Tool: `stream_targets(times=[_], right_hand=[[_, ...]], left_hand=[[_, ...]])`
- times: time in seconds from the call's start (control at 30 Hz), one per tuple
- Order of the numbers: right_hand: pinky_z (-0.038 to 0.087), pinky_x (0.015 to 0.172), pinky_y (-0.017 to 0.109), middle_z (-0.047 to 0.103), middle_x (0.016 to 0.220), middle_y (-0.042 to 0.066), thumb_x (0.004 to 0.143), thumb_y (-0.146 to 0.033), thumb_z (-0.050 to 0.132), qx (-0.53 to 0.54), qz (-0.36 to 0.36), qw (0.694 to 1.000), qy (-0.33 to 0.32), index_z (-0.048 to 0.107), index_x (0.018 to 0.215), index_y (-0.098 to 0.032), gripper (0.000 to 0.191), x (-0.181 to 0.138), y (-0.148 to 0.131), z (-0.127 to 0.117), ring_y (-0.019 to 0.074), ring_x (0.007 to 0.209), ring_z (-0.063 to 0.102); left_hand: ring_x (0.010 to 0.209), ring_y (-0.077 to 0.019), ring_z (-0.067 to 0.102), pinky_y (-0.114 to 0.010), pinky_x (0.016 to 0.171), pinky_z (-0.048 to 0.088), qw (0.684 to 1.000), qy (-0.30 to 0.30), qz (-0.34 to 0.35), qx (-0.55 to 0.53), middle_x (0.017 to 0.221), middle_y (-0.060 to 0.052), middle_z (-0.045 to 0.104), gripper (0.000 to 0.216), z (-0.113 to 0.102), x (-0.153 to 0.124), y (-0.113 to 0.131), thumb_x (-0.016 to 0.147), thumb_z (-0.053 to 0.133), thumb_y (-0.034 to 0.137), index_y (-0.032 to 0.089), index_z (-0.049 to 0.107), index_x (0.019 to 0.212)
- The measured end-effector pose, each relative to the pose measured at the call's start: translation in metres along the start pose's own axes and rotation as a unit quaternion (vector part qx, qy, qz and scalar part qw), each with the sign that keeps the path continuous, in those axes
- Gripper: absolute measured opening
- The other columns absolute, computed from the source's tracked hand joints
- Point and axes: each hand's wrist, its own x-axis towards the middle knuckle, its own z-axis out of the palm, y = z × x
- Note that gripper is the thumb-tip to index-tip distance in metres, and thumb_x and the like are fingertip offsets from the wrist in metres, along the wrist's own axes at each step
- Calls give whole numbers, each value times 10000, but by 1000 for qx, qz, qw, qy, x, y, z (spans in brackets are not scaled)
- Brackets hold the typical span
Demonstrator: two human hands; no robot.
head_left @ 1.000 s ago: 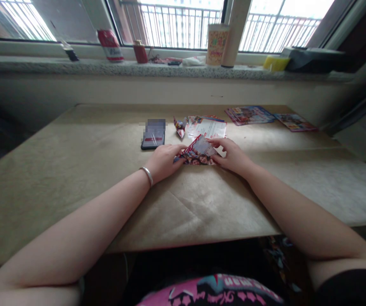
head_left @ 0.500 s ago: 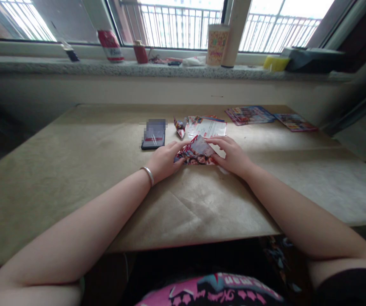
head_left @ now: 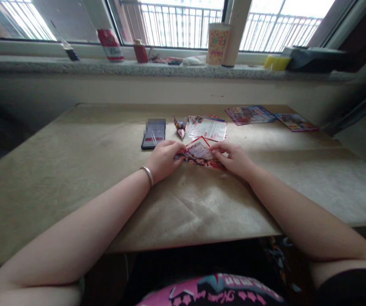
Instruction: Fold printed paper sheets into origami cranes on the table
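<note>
A printed sheet of paper (head_left: 201, 154), partly folded, lies low over the table between my two hands. Its picture side shows small faces, and a white corner edged in red points away from me. My left hand (head_left: 166, 157), with a silver bangle at the wrist, pinches the sheet's left end. The right end is gripped between thumb and fingers of my right hand (head_left: 230, 157). Just beyond the sheet are a folded paper piece (head_left: 180, 127) in several colours and a small pile of printed sheets (head_left: 209, 128).
A phone (head_left: 154, 135) lies beyond my left hand. Two groups of printed sheets, one stack (head_left: 249, 114) and another (head_left: 296, 122), sit at the table's far right. Along the windowsill (head_left: 170, 68) stand a can (head_left: 110, 45), a red lighter-like object (head_left: 140, 51) and a patterned cup (head_left: 218, 44).
The sheet's upper part has shifted, and a white, red-edged corner now shows. My right fingers have drawn in from outstretched to a pinch, and my left fingers have curled closer.
</note>
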Motion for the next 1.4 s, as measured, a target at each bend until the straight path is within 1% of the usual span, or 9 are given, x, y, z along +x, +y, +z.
stream_targets(times=[0.13, 0.27, 0.37, 0.5, 0.57, 0.83, 1.0, 1.23, 1.4], right_hand=[[491, 723, 289, 723, 805, 26, 928, -342, 438, 0, 31, 998, -52, 714, 839, -196, 325, 1, 0, -3, 160, 741, 642], [494, 783, 310, 737, 898, 38, 909, -332, 487, -38, 8, 996, -84, 723, 884, -212, 266, 2, 3, -2, 180, 842, 656], [491, 858, 350, 734, 977, 52, 906, -313, 493, -50, -23, 993, -107, 716, 934, -216, 245, 3, 6, -1, 197, 933, 651], [477, 916, 372, 729, 1002, 59, 901, -297, 504, -49, -70, 988, -130, 708, 940, -202, 228, 4, 8, -1, 195, 971, 644], [469, 936, 374, 726, 1017, 58, 886, -288, 529, -53, -86, 986, -132, 709, 943, -204, 206, 4, 9, -1, 190, 986, 643], [431, 993, 430, 679, 1180, 53, 848, -332, 607, -134, -113, 974, -141, 706, 1068, -256, 253, 3, 5, 6, 226, 1098, 594], [441, 983, 442, 661, 1223, 45, 871, -339, 578, -173, -133, 965, -148, 703, 1119, -288, 282, 3, 3, 6, 240, 1103, 584], [482, 905, 415, 719, 1095, 20, 852, -290, 601, -185, -99, 967, -145, 752, 933, -280, 172, 5, 8, -5, 219, 975, 652], [503, 839, 389, 734, 1020, 20, 806, -238, 623, -196, -81, 966, -149, 711, 760, -242, 99, 7, 15, -14, 209, 894, 662]], left_hand=[[899, -193, 622, -347, 883, 479, 1000, 7, -7, 4, 933, -55, 683, 144, 0, -1, -3, 808, 546, 215, 189, 682, 848], [888, -184, 631, -315, 838, 496, 999, -42, 1, -22, 940, -60, 690, 207, -1, -1, -4, 828, 512, 229, 184, 680, 940], [934, -208, 632, -336, 855, 495, 995, -91, 36, -31, 1006, -85, 698, 298, -5, -1, -2, 883, 479, 355, 173, 668, 1026], [1083, -211, 603, -370, 986, 442, 987, -118, 78, -74, 1105, -74, 702, 532, -8, -2, -2, 983, 211, 415, 172, 675, 1074], [1108, -201, 600, -371, 1013, 427, 984, -135, 78, -81, 1132, -69, 699, 568, -7, -1, -3, 992, 170, 398, 165, 682, 1076], [1128, -206, 585, -400, 1033, 407, 981, -155, 109, -37, 1221, -68, 656, 337, -2, 0, 1, 938, 441, 351, 213, 664, 1150], [1175, -234, 537, -430, 1036, 393, 979, -160, 126, 11, 1283, -53, 612, 340, 0, -2, 4, 933, 465, 353, 265, 637, 1213], [984, -217, 592, -368, 882, 473, 982, -132, 107, 77, 1111, -59, 665, 320, -1, -5, 8, 930, 450, 343, 251, 694, 1115], [865, -213, 605, -334, 740, 480, 978, -146, 63, 136, 995, -71, 681, 309, -10, -4, 14, 910, 457, 336, 225, 744, 946]])
